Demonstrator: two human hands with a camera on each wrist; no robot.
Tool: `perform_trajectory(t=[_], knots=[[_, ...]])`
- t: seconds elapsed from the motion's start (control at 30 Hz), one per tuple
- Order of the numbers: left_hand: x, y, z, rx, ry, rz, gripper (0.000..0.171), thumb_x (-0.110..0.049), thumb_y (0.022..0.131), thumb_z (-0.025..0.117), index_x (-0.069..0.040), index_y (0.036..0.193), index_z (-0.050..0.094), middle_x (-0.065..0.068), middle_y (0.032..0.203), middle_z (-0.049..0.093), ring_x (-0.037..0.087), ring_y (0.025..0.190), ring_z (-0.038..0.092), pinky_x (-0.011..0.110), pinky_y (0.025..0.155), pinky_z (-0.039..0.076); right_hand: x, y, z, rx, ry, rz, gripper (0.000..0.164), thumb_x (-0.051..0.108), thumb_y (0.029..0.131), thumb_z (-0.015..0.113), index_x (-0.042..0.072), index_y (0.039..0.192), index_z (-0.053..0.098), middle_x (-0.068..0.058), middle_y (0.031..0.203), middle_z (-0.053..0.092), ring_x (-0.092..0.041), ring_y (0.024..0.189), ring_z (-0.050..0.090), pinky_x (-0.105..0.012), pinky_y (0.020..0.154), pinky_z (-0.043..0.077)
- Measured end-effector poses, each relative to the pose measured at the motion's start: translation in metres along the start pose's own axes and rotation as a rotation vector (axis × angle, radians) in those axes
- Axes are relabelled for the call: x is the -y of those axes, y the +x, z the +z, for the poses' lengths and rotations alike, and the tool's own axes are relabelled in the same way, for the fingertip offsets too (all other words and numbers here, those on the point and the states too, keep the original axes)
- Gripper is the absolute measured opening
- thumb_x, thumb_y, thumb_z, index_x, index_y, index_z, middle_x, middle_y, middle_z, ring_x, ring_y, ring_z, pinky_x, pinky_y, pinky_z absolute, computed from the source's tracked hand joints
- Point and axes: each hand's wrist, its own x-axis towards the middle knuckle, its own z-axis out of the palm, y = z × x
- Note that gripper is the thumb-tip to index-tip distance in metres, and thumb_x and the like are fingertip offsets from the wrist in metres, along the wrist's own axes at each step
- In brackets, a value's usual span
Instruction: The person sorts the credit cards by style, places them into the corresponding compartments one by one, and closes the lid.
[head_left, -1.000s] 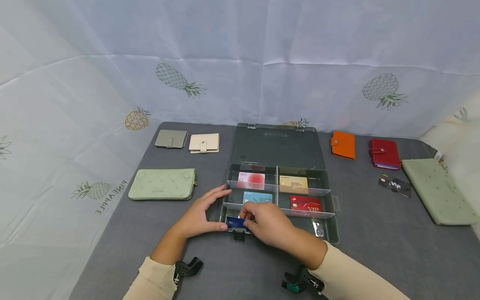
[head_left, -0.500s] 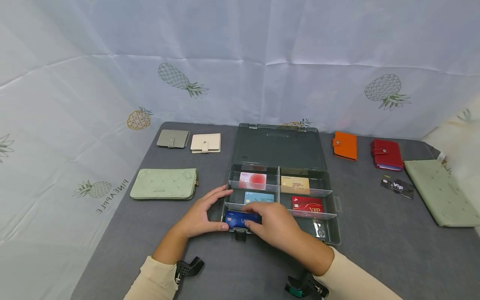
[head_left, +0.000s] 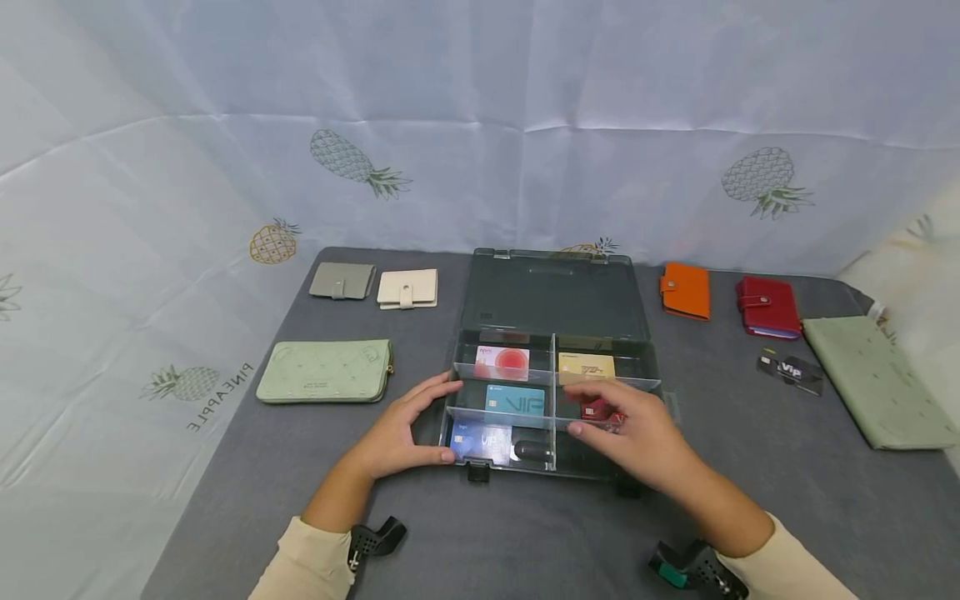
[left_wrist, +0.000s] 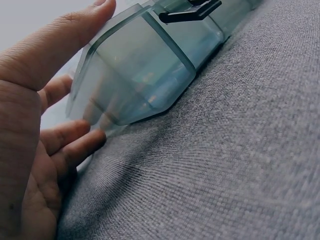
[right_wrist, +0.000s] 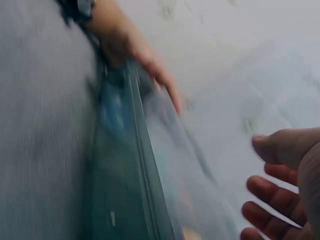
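Note:
A dark translucent divided box (head_left: 555, 468) lies with its lid (head_left: 555, 292) folded back. My left hand (head_left: 401, 429) spans the box's left end, thumb at the front corner and fingers loosely spread along the side wall. A blue card (head_left: 472, 442) lies in the front left compartment. Behind it are a light-blue VIP card (head_left: 515, 402) and a pink card (head_left: 491, 362). My right hand (head_left: 645, 425), fingers apart and holding nothing, hovers above the right compartments. It partly covers a red card (head_left: 595, 409); a gold card (head_left: 581, 367) shows behind.
Grey (head_left: 342, 280) and cream (head_left: 407, 288) card holders and a green wallet (head_left: 326, 372) lie left. Orange (head_left: 686, 292) and red (head_left: 771, 307) card holders, a black VIP card (head_left: 790, 371) and another green wallet (head_left: 877, 383) lie right. The curtain (head_left: 480, 183) borders the table.
My right hand has let go of the blue card, which now lies flat in the front left compartment, and moved right over the red card. The left hand stays at the box's left end.

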Motion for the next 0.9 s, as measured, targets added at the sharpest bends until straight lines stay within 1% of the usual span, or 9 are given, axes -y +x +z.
perform_trajectory(t=[0.1, 0.23, 0.37, 0.47, 0.57, 0.67, 0.77, 0.83, 0.9], knots=[[0.001, 0.000, 0.000, -0.001, 0.006, 0.002, 0.093, -0.040, 0.077, 0.095, -0.029, 0.159, 0.052, 0.004, 0.170, 0.039, 0.034, 0.155, 0.037, 0.070, 0.116, 0.034, -0.018, -0.007, -0.023, -0.056, -0.033, 0.042, 0.042, 0.004, 0.089, 0.087, 0.010, 0.129, 0.074, -0.002, 0.117, 0.076, -0.017, 0.093, 0.067, -0.025, 0.077, 0.057], [0.002, 0.000, -0.001, -0.003, 0.010, 0.013, 0.094, -0.041, 0.077, 0.095, -0.028, 0.159, 0.052, 0.005, 0.169, 0.040, 0.035, 0.154, 0.039, 0.069, 0.116, 0.034, -0.050, -0.019, -0.057, -0.101, -0.093, 0.155, 0.040, 0.008, 0.097, 0.080, 0.009, 0.136, 0.070, -0.009, 0.124, 0.073, -0.012, 0.105, 0.061, -0.013, 0.084, 0.048], [0.002, -0.001, -0.001, -0.003, 0.005, 0.011, 0.094, -0.042, 0.077, 0.095, -0.028, 0.159, 0.052, 0.005, 0.170, 0.039, 0.035, 0.154, 0.038, 0.069, 0.116, 0.034, -0.091, -0.030, -0.094, -0.095, -0.164, 0.314, 0.043, 0.021, 0.103, 0.075, 0.007, 0.142, 0.065, -0.017, 0.132, 0.068, 0.006, 0.102, 0.053, -0.008, 0.078, 0.044], [0.001, -0.001, -0.001, 0.002, 0.002, 0.001, 0.093, -0.044, 0.078, 0.094, -0.030, 0.159, 0.052, 0.003, 0.170, 0.038, 0.034, 0.155, 0.037, 0.070, 0.116, 0.033, -0.121, -0.036, -0.119, -0.074, -0.206, 0.413, 0.050, 0.027, 0.105, 0.072, 0.004, 0.147, 0.060, -0.024, 0.137, 0.063, 0.014, 0.094, 0.048, -0.011, 0.070, 0.045], [0.002, -0.001, -0.001, 0.004, 0.002, -0.005, 0.092, -0.044, 0.078, 0.094, -0.031, 0.159, 0.051, 0.003, 0.170, 0.038, 0.034, 0.155, 0.037, 0.070, 0.116, 0.033, -0.144, -0.040, -0.140, -0.056, -0.226, 0.487, 0.055, 0.031, 0.106, 0.069, 0.000, 0.149, 0.055, -0.028, 0.136, 0.060, 0.015, 0.087, 0.046, -0.014, 0.065, 0.045], [0.001, -0.001, 0.000, 0.002, 0.005, -0.006, 0.093, -0.043, 0.078, 0.094, -0.032, 0.159, 0.051, 0.003, 0.170, 0.038, 0.034, 0.155, 0.037, 0.070, 0.116, 0.034, -0.162, -0.043, -0.160, -0.037, -0.236, 0.542, 0.060, 0.034, 0.106, 0.069, -0.002, 0.151, 0.051, -0.032, 0.133, 0.060, 0.016, 0.080, 0.046, -0.019, 0.062, 0.048], [0.000, -0.001, 0.000, 0.002, 0.005, -0.005, 0.093, -0.040, 0.078, 0.094, -0.029, 0.159, 0.052, 0.003, 0.170, 0.039, 0.034, 0.154, 0.038, 0.070, 0.116, 0.034, -0.174, -0.046, -0.176, -0.004, -0.277, 0.579, 0.063, 0.035, 0.105, 0.070, -0.003, 0.152, 0.049, -0.036, 0.125, 0.063, 0.018, 0.077, 0.045, -0.023, 0.060, 0.049], [0.000, 0.000, 0.000, 0.002, 0.005, -0.004, 0.093, -0.039, 0.077, 0.094, -0.027, 0.159, 0.052, 0.003, 0.170, 0.039, 0.034, 0.154, 0.038, 0.070, 0.115, 0.034, -0.181, -0.047, -0.183, 0.014, -0.298, 0.588, 0.063, 0.032, 0.105, 0.071, -0.005, 0.151, 0.049, -0.038, 0.121, 0.065, 0.013, 0.077, 0.049, -0.025, 0.059, 0.049], [-0.001, 0.000, 0.000, 0.003, 0.001, -0.005, 0.093, -0.038, 0.077, 0.094, -0.026, 0.159, 0.052, 0.003, 0.170, 0.039, 0.034, 0.154, 0.038, 0.070, 0.116, 0.034, -0.185, -0.048, -0.188, 0.028, -0.321, 0.585, 0.062, 0.027, 0.104, 0.072, -0.007, 0.150, 0.049, -0.038, 0.118, 0.066, 0.002, 0.079, 0.057, -0.026, 0.058, 0.049]])
